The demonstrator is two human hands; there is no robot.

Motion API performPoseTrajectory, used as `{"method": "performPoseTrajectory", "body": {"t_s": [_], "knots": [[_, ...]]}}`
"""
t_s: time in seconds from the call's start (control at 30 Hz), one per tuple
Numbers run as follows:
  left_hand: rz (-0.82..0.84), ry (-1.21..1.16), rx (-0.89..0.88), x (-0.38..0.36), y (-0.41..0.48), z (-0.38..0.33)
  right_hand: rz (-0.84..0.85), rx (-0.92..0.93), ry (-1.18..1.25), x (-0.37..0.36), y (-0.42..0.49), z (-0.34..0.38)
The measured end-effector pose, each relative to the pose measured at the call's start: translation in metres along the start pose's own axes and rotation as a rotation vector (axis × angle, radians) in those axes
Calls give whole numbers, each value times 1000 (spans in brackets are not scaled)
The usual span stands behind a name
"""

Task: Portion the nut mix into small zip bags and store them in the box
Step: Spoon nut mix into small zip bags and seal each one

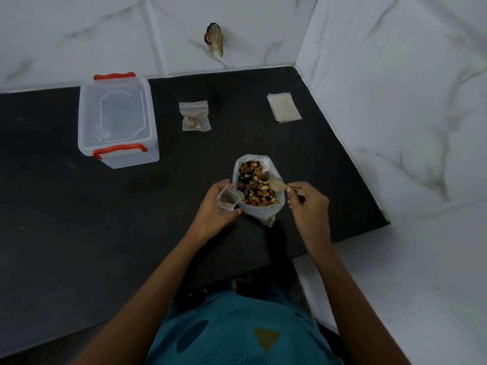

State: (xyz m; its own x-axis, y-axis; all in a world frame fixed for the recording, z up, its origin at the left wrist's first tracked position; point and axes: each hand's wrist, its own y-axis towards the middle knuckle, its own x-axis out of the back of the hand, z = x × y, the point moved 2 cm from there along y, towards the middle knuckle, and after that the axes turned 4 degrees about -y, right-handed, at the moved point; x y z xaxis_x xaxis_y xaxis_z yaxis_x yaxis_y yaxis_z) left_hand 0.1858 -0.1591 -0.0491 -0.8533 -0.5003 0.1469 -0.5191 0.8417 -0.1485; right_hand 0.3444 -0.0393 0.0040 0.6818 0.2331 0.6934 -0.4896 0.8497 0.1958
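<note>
Teal top at the bottom edge. My forearms reach forward from it over the black bench (79,219), elbows bent, wrists angled in toward each other.

My left fingers (232,214) are curled round a small zip bag (228,199), thumb below and the rest over the top. Its mouth is held open and pressed right up against the big bag's rim, so a spoonful has almost no gap to cross. It has a few nuts in it and is far from full, I'd say.

My right fingers (291,186) pinch the handle of a pale scoop (276,186), palm down, wrist cocked. The scoop's bowl sits at the rim of the nut mix bag (259,189), just left of those fingers. Loaded or not, cannot tell. The nut mix bag stands between the two sets of fingers, mouth wide open so the mix is easy to reach. Step in hand, my guess: spooning mix across into the small bag.

Beyond the left fingers, well apart, a zip bag with nuts (195,117) lies flat. It looks like a finished portion parked until boxing.

Beyond the right fingers lies a flat stack of empty zip bags (284,108), handy for the next fill.

Far left of the left fingers is a clear box (117,119) with red latches, lid on. It looks empty, but glare makes that unsure. White marbled tile wall behind.
</note>
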Motion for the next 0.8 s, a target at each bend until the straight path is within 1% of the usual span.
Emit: {"method": "performPoseTrajectory", "body": {"t_s": [0.1,0.33,0.57,0.7,0.8], "knots": [[27,-38,43,-1,1,-1,2,34,-34,-9,-1,-1],[84,-80,34,-7,3,-1,17,-21,18,-12,1,-5],[91,-99,46,-8,5,-2,27,-6,120,-10,0,-2],[89,-103,37,-8,4,-1,-14,-31,147,-4,6,-5],[94,-106,39,-8,4,-1,23,-72,142,-7,7,-9]]}}
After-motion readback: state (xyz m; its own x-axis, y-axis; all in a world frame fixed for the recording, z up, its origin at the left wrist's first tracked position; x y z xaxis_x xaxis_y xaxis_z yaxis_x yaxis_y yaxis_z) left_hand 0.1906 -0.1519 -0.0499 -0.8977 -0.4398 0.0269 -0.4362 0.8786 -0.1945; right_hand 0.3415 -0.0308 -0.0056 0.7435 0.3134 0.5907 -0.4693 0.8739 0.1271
